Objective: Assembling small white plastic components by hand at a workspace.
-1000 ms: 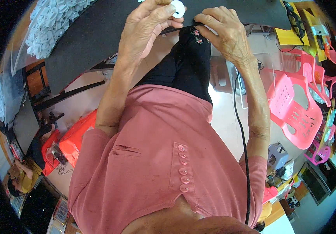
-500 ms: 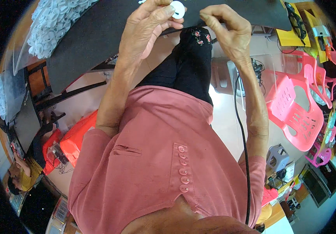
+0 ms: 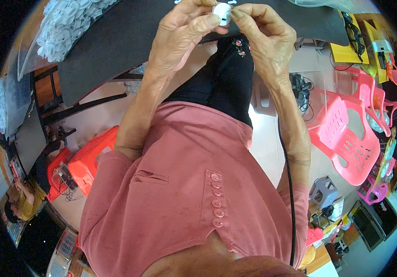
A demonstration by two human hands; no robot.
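Near the top edge, my left hand pinches a small white round plastic piece with a dark slot between thumb and fingers. My right hand is closed, its thumb and forefinger at the right edge of that same piece. Both hands are raised at the near edge of a dark table. Whether my right fingers also hold some smaller part is hidden. A small white part shows just beyond the piece, on the table side.
A clear bin at the left holds a heap of white plastic pieces. Part of a clear container shows at the top right. A black cable hangs by my right arm. Pink chairs and a red stool stand on the floor. Another person sits far left.
My right hand has moved left from beside the white piece to touch its edge. My left hand has shifted slightly right and turned the piece. A clear container has come into view top right.
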